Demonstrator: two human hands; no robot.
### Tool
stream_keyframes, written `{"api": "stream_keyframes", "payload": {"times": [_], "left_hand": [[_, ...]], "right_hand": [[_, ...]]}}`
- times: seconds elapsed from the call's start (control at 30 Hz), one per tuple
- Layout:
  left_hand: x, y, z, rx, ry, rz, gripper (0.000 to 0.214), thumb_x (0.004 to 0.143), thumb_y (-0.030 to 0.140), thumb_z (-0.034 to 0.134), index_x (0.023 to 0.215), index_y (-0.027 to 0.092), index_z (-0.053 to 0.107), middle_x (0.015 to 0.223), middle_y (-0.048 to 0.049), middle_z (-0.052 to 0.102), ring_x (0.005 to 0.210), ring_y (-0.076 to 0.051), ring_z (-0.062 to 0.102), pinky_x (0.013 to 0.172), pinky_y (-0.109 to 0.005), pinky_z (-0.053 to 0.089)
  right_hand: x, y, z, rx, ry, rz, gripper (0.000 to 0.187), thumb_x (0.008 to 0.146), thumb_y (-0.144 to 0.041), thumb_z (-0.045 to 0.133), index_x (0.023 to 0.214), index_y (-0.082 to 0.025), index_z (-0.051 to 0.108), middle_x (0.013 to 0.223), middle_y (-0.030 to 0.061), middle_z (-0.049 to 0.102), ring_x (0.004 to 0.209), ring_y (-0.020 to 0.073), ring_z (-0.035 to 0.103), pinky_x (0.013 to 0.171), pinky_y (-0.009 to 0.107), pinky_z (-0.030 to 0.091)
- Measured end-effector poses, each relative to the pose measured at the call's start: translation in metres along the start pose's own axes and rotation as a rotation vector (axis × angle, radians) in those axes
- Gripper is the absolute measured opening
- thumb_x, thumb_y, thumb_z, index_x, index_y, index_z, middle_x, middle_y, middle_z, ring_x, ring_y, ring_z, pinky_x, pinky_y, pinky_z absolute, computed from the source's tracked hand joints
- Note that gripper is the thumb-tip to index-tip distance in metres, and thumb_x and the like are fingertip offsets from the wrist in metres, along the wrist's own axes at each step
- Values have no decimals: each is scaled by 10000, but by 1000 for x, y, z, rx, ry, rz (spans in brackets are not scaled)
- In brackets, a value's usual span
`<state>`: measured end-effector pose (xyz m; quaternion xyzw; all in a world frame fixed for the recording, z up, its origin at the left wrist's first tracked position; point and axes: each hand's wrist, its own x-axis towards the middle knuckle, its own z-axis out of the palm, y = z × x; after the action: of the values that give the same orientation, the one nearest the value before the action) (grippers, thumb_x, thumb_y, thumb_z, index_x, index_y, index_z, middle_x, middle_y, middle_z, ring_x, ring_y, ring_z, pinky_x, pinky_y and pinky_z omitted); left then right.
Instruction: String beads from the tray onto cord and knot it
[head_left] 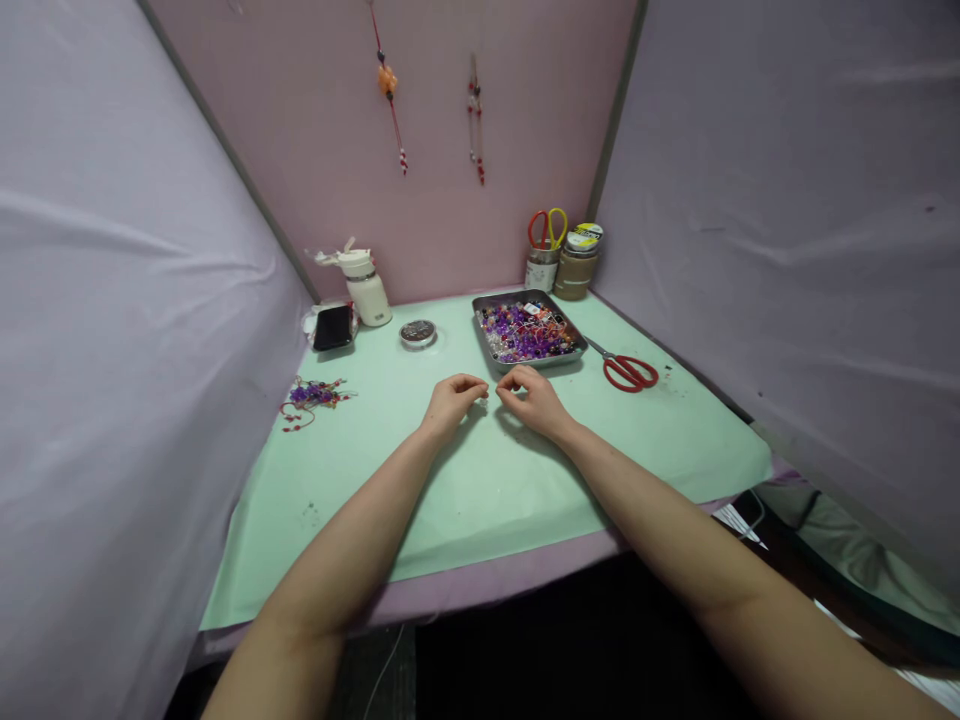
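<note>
My left hand (452,398) and my right hand (531,397) rest side by side on the pale green table cover (465,480), fingertips almost meeting. Both hands have their fingers curled into a pinch. What they pinch is too small to make out. Just beyond my right hand stands a metal tray (574,352) filled with purple, red and clear beads.
Red scissors (628,371) lie right of the tray. A small round tin (418,332), a black phone (333,327) and a white bottle (365,287) stand at the back left. Finished bead strands (313,397) lie at the left edge. Jars (576,262) hold scissors at the back. Fabric walls enclose the table.
</note>
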<state>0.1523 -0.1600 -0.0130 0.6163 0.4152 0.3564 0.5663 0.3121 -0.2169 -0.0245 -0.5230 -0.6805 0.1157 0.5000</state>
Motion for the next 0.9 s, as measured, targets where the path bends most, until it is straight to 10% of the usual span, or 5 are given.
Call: {"api": "stream_keyframes", "payload": {"times": [0.57, 0.9], "left_hand": [[1, 5, -2, -112, -25, -94, 224, 553, 285, 766, 698, 160, 650, 581, -6, 588, 478, -70, 434, 465, -233, 341], [-3, 5, 0, 244, 70, 433, 115, 740, 227, 619, 800, 201, 525, 792, 1, 615, 823, -144, 606, 814, -301, 457]], "right_hand": [[-3, 4, 6, 22, -106, 5, 132, 799, -235, 563, 674, -203, 589, 704, 20, 593, 726, 163, 510, 693, 302, 399], [-2, -2, 3, 67, -107, 29, 136, 786, -243, 568, 660, -193, 577, 704, 14, 571, 721, 153, 500, 677, 289, 387]]}}
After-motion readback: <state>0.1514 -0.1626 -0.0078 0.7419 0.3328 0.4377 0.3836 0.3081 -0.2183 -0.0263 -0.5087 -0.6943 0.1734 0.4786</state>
